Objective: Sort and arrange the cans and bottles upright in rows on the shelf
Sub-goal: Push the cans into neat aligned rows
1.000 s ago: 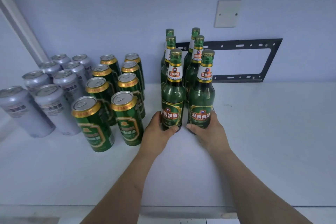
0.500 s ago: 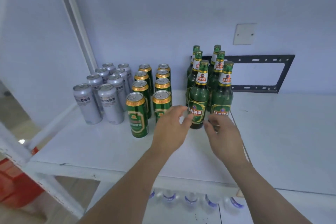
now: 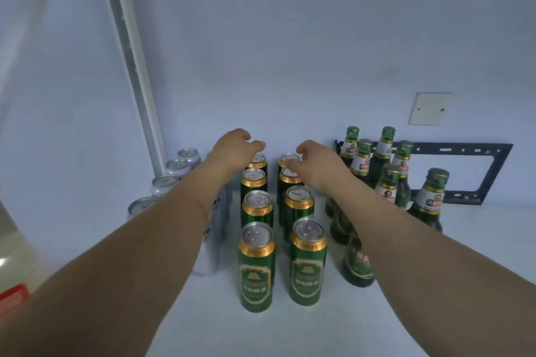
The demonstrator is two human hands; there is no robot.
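Note:
Green cans with gold rims stand upright in two rows on the white shelf, running back toward the wall. Silver cans stand in rows to their left, partly hidden by my left arm. Green glass bottles stand upright to the right, some behind my right arm. My left hand hovers over the rearmost can of the left green row, fingers curled and apart. My right hand is over the rear cans of the right green row, fingertips at a can top.
A black metal bracket leans on the back wall behind the bottles. A white wall plate is above it. A white upright post stands at the left. Something red shows below the shelf's left edge.
Both hands left the front bottles and moved left and back, over the rear green cans. The view shifted closer and to the left.

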